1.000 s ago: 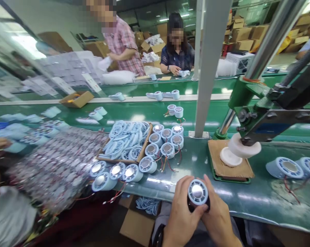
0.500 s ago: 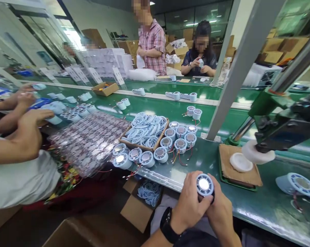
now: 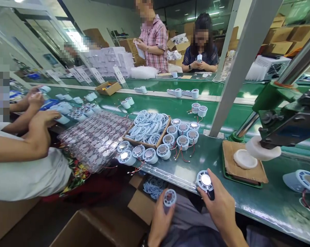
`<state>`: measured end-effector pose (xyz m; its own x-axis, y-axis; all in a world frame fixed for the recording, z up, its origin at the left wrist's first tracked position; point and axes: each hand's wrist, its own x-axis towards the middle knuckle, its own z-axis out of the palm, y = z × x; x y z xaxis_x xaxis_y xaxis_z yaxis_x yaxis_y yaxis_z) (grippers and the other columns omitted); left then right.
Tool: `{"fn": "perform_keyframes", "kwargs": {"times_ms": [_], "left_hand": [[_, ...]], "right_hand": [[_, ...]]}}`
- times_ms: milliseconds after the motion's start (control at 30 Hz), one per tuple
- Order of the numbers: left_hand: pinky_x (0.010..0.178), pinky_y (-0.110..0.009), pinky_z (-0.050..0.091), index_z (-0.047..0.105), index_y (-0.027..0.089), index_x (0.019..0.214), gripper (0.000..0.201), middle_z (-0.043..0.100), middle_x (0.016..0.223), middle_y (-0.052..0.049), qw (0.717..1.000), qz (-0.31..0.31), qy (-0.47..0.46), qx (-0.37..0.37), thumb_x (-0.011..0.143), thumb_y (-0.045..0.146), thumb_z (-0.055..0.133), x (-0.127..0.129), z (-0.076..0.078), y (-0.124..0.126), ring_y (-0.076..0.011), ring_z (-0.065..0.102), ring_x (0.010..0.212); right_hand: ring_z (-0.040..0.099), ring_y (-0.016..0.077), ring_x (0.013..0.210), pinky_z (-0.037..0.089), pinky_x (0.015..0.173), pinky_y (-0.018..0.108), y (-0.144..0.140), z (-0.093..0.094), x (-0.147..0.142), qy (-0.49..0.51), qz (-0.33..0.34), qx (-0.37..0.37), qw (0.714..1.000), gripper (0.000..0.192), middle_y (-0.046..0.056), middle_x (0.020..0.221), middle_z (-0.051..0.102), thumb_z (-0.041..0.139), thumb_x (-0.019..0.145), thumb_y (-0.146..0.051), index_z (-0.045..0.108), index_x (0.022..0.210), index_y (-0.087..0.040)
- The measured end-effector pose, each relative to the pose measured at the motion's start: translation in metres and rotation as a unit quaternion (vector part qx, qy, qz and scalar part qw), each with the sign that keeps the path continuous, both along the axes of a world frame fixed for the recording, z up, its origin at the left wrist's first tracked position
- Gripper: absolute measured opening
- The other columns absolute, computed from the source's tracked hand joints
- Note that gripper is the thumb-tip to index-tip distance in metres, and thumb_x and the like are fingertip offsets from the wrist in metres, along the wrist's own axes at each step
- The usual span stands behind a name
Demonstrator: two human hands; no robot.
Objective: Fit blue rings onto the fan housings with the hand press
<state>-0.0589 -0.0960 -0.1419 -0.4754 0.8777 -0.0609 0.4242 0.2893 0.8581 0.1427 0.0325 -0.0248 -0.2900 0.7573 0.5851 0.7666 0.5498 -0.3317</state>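
My left hand (image 3: 162,216) is closed around a light-blue plastic ring (image 3: 170,197) with a see-through middle, low in front of the bench edge. In my right hand (image 3: 220,199) is a light-blue cylindrical housing (image 3: 205,180) with a shiny silver disc in its face, gripped between thumb and fingers over the edge. Beyond my hands, a shallow carton (image 3: 163,139) on the bench holds a pile of similar blue rings (image 3: 151,124). Several more housings (image 3: 182,142), with thin coloured wires, stand around that carton.
To the right stands a green press (image 3: 275,127) above a cardboard pad (image 3: 228,156) with a white round seat (image 3: 244,159). An open box (image 3: 140,207) with rings sits below the bench. A co-worker's arm (image 3: 23,147) is at left, beside stacked clear-wrapped trays (image 3: 93,140). A grey post (image 3: 237,68) slants upward.
My hands, together on one housing before, are now apart. The left has moved left and down with a ring; the right keeps the housing. The view has shifted slightly.
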Motion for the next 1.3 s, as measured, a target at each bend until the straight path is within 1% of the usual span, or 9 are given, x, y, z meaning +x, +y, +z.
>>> {"fn": "perform_keyframes", "kwargs": {"times_ms": [133, 300, 467, 633, 767, 933, 1033, 1133, 1300], "left_hand": [[0.098, -0.049, 0.053, 0.057, 0.016, 0.129, 0.044, 0.066, 0.126, -0.014, 0.993, 0.098, 0.012, -0.063, 0.094, 0.041, 0.063, -0.055, -0.038, 0.037, -0.0288, 0.065, 0.114], [0.088, -0.045, 0.058, 0.06, 0.017, 0.125, 0.034, 0.064, 0.125, -0.009, 0.98, 0.154, 0.02, -0.124, 0.096, 0.035, 0.064, -0.103, -0.057, 0.069, -0.0238, 0.066, 0.105], [0.09, -0.046, 0.057, 0.058, 0.018, 0.128, 0.036, 0.062, 0.128, -0.01, 0.969, 0.207, 0.029, -0.133, 0.095, 0.033, 0.065, -0.117, -0.063, 0.064, -0.0248, 0.066, 0.107], [0.086, -0.044, 0.058, 0.063, 0.015, 0.117, 0.033, 0.069, 0.112, -0.009, 0.97, 0.232, 0.042, -0.06, 0.096, 0.041, 0.061, -0.094, -0.045, 0.047, -0.023, 0.069, 0.097], [0.07, -0.041, 0.061, 0.07, 0.017, 0.091, 0.053, 0.076, 0.084, -0.01, 0.974, 0.206, 0.081, 0.054, 0.09, 0.065, 0.049, -0.06, 0.001, 0.027, -0.0294, 0.075, 0.079], [0.071, -0.034, 0.06, 0.07, 0.02, 0.087, 0.041, 0.076, 0.08, -0.008, 0.95, 0.153, 0.2, 0.186, 0.097, 0.049, 0.042, -0.058, 0.112, 0.039, -0.023, 0.073, 0.074], [0.084, -0.036, 0.057, 0.071, 0.019, 0.092, 0.036, 0.075, 0.09, -0.008, 0.934, 0.094, 0.277, 0.207, 0.099, 0.041, 0.043, -0.089, 0.186, 0.089, -0.0229, 0.071, 0.088], [0.093, -0.04, 0.054, 0.071, 0.018, 0.099, 0.029, 0.074, 0.103, -0.009, 0.925, 0.018, 0.34, 0.172, 0.101, 0.032, 0.044, -0.124, 0.239, 0.161, -0.0228, 0.068, 0.099], [0.089, -0.045, 0.057, 0.064, 0.017, 0.117, 0.028, 0.067, 0.119, -0.008, 0.902, -0.096, 0.417, 0.052, 0.096, 0.035, 0.064, -0.141, 0.259, 0.255, -0.0222, 0.067, 0.102]], "right_hand": [[0.076, 0.0212, 0.096, 0.06, 0.073, 0.026, 0.0, -0.001, 0.0, -0.011, -0.009, 0.022, 1.0, 0.048, 0.013, 0.116, 0.074, 0.036, 0.104, -0.049, 0.056, 0.13, -0.014], [0.077, 0.0204, 0.094, 0.06, 0.073, 0.025, 0.002, -0.001, -0.001, -0.013, -0.01, 0.034, 0.999, 0.048, 0.012, 0.114, 0.075, 0.035, 0.104, -0.049, 0.056, 0.129, -0.013], [0.077, 0.0201, 0.09, 0.06, 0.069, 0.025, 0.0, 0.0, -0.003, 0.0, -0.024, 0.033, 0.999, 0.053, 0.013, 0.113, 0.075, 0.034, 0.104, -0.05, 0.049, 0.136, -0.011], [0.076, 0.0193, 0.096, 0.061, 0.075, 0.025, 0.0, 0.0, -0.003, 0.016, -0.006, 0.027, 0.999, 0.047, 0.011, 0.117, 0.074, 0.036, 0.104, -0.044, 0.047, 0.14, -0.016], [0.076, 0.0203, 0.095, 0.06, 0.07, 0.026, 0.0, -0.005, 0.0, -0.015, 0.008, 0.034, 0.999, 0.038, 0.01, 0.121, 0.072, 0.038, 0.104, -0.039, 0.057, 0.133, -0.023], [0.076, 0.02, 0.092, 0.06, 0.067, 0.025, 0.004, -0.021, 0.006, -0.044, 0.027, 0.054, 0.997, 0.042, 0.01, 0.121, 0.071, 0.041, 0.103, -0.042, 0.056, 0.137, -0.023], [0.075, 0.0205, 0.095, 0.058, 0.07, 0.025, 0.008, -0.025, 0.006, -0.05, 0.025, 0.068, 0.996, 0.045, 0.01, 0.121, 0.07, 0.042, 0.102, -0.044, 0.052, 0.141, -0.022], [0.074, 0.0204, 0.091, 0.055, 0.07, 0.027, 0.012, -0.02, 0.0, -0.039, 0.008, 0.09, 0.995, 0.048, 0.01, 0.115, 0.072, 0.036, 0.104, -0.045, 0.049, 0.143, -0.021], [0.071, 0.0209, 0.09, 0.049, 0.077, 0.031, 0.018, -0.013, -0.008, -0.023, -0.009, 0.13, 0.991, 0.05, 0.011, 0.11, 0.073, 0.032, 0.105, -0.046, 0.047, 0.144, -0.019]]}}
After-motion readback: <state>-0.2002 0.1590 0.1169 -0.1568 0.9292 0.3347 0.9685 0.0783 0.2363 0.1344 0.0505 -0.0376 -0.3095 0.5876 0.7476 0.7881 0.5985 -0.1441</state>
